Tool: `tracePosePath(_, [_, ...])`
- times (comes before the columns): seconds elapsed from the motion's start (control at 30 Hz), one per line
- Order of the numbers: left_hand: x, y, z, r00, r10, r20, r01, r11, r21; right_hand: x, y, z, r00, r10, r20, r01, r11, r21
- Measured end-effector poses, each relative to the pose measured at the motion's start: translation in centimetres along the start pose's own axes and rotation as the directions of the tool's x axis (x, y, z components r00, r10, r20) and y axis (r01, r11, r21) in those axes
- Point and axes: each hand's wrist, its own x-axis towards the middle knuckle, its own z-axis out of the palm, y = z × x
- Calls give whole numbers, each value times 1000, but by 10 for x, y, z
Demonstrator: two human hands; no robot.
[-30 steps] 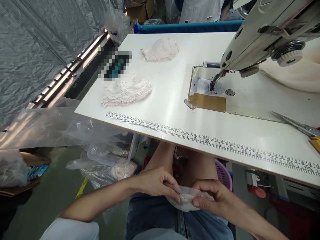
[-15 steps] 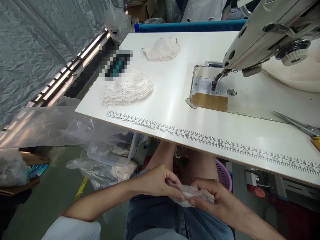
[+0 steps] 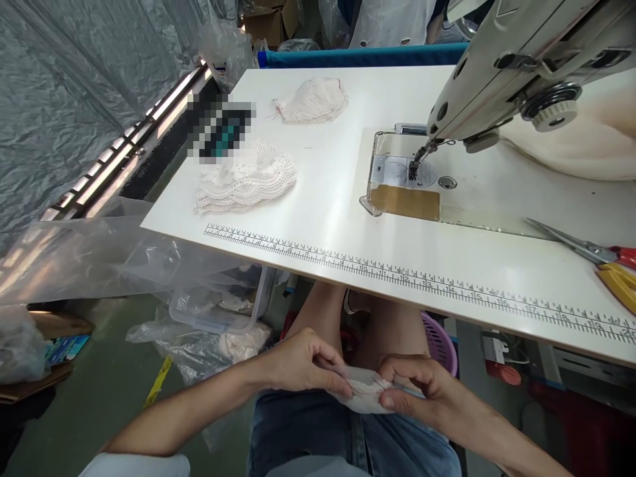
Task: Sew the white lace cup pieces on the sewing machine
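Over my lap, a small piece of sheer white fabric [image 3: 366,392] with a lacy strip is stretched between both hands. My left hand [image 3: 314,366] pinches its left end between thumb and fingers. At the other end, my right hand [image 3: 416,384] is closed on the fabric, thumb in front and fingers curled behind. Part of the cloth is hidden by the fingers. Up on the sewing table [image 3: 318,218] lie a stack of white lace pieces [image 3: 246,180] and, farther back, a pale sewn fabric piece [image 3: 313,101] with loose threads at its corner.
A sewing machine [image 3: 477,86] stands at the right of the table. Scissors [image 3: 591,248] with red and yellow handles lie near the right edge. Below the table are a clear plastic bin [image 3: 218,311], a purple basket [image 3: 440,344] and plastic bags [image 3: 183,348].
My left hand has moved slightly left, away from my right hand, so more of the fabric shows between them. The view has turned a little to the right, bringing the scissors' handles into sight.
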Motion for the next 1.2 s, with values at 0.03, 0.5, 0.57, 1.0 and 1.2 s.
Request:
tracePosePath(0.03, [0, 1, 0, 1000, -5, 3, 5, 1000, -7, 0, 0, 0, 1000, -5, -1, 5, 1000, -8])
tracePosePath(0.5, [-3, -3, -7, 1000, 24, 8, -23, 997, -76, 7, -6, 2, 1000, 7, -11, -6, 995, 101])
tracePosePath(0.57, [-5, -1, -10, 999, 47, 23, -45, 995, -92, 7, -13, 1, 1000, 24, 8, -25, 994, 107])
tracePosePath(1.0, [-17, 17, -57, 966, 253, -55, -255, 892, -373, 64, -147, -20, 985, -169, -38, 168, 985, -46])
tracePosePath(1.2, [-46, 80, -92, 826, 459, -327, -560, 731, -389, 120, -203, -60, 890, -339, -305, 347, 937, -30])
